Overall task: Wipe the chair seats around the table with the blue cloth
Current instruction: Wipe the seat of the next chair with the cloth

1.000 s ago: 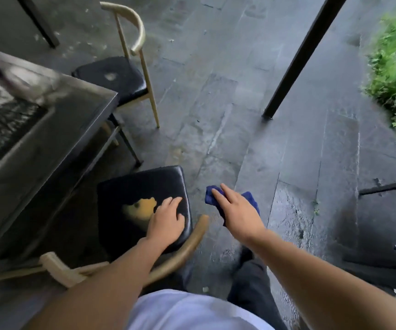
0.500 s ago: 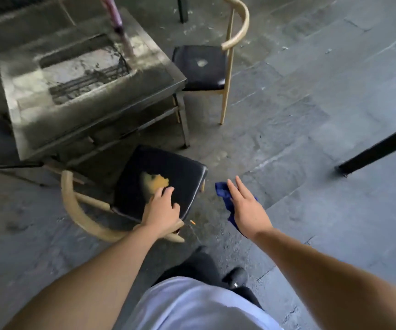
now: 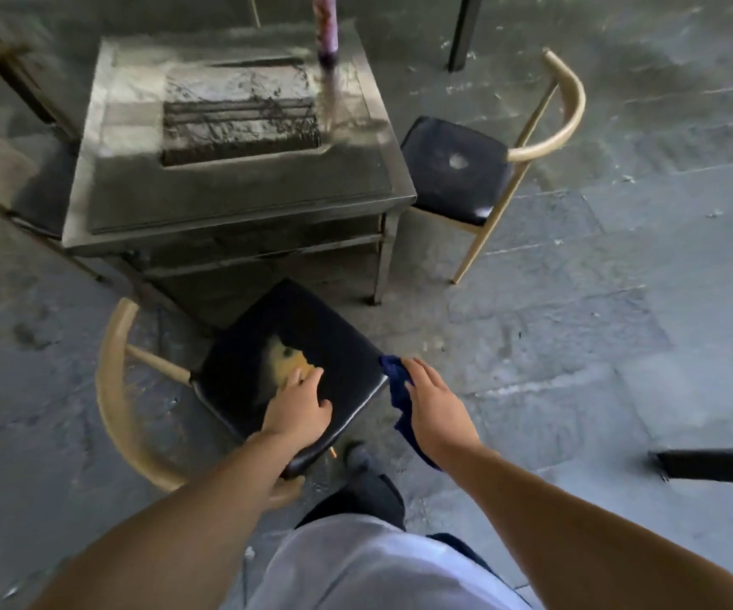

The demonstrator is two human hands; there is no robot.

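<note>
The near chair (image 3: 334,345) has a black padded seat with a torn yellow patch and a curved wooden back at the left. My left hand (image 3: 296,407) rests flat on that seat, fingers spread beside the patch. Just off the seat's right corner, my right hand (image 3: 437,409) holds the blue cloth (image 3: 397,389), which hangs under the palm. A second black-seated chair (image 3: 453,169) stands at the table's right side. A third chair (image 3: 43,200) shows partly at the left of the grey table (image 3: 246,200).
A purple stick (image 3: 327,28) stands on the table's far side. Black posts rise at the top (image 3: 461,33) and a dark bar (image 3: 712,466) lies at the right edge. Stone paving surrounds everything. My legs and shoe (image 3: 356,455) are beside the near chair.
The view has swung left and back, bringing the whole table into sight. My right hand with the cloth has come closer to the near seat's corner. My left hand stays on the seat.
</note>
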